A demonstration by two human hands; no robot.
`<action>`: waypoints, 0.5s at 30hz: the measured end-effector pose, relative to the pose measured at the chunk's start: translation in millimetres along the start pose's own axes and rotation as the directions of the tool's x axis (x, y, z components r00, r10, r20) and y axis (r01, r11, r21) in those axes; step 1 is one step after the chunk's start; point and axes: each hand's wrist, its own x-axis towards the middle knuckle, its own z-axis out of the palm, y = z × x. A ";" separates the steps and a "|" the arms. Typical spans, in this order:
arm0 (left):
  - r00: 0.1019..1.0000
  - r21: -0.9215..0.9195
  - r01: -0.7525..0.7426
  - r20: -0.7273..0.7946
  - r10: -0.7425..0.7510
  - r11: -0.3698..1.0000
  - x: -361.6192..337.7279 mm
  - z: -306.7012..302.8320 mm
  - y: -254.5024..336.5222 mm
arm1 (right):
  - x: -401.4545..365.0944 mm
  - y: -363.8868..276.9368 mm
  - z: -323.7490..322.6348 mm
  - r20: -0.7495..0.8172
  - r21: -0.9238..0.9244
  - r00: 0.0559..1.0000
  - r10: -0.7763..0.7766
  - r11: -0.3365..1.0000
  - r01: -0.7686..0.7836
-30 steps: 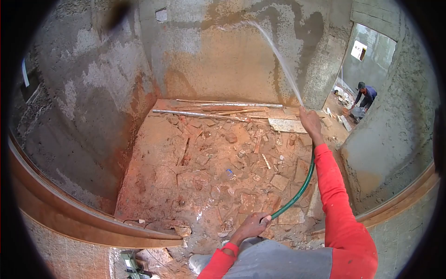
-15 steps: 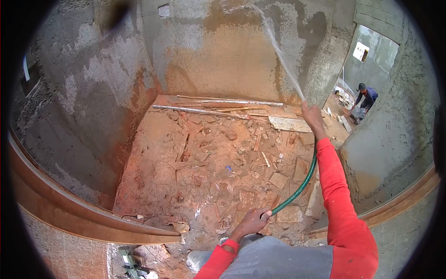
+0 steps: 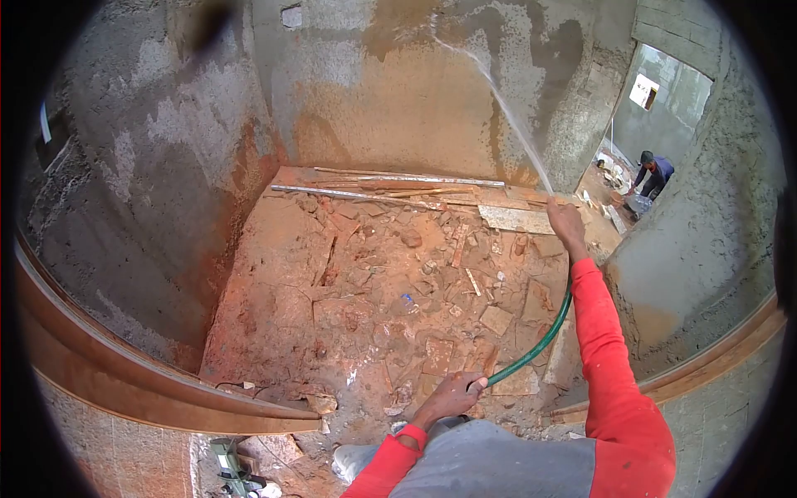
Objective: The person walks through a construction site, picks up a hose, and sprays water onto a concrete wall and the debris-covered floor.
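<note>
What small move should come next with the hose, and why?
Probably the right hand tips the hose to sweep the jet down-left: it strikes the back wall high up, and the plaster below and left of that looks paler, likely drier.

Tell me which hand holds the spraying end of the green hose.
The right hand, stretched out toward the back wall, with water jetting up from it. The left hand grips the green hose farther back along its length.

Red rubble (image 3: 374, 282), long bars (image 3: 357, 197) along the far wall (image 3: 398, 108), a stooping person (image 3: 652, 174) beyond the doorway (image 3: 664, 100).
</note>
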 end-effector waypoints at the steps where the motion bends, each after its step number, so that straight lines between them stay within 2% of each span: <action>1: 1.000 -0.002 -0.005 0.012 0.005 1.000 1.4 -0.1 -1.1 | -0.9 4.0 0.8 -0.012 -0.020 1.000 0.010 1.000 -0.010; 8: 0.995 0.009 -0.098 0.002 0.098 0.995 1.5 0.9 -6.2 | -3.2 40.9 19.8 0.029 -0.083 0.996 0.083 0.993 -0.080; 13: 0.998 -0.008 -0.037 0.046 0.038 0.999 2.9 -3.2 -7.6 | 0.7 39.7 22.0 0.052 -0.100 0.996 0.074 0.993 -0.068; 15: 0.998 0.008 -0.032 0.055 0.032 0.999 3.2 -4.9 -5.5 | -0.9 37.0 29.5 0.006 -0.103 1.000 0.018 0.995 -0.018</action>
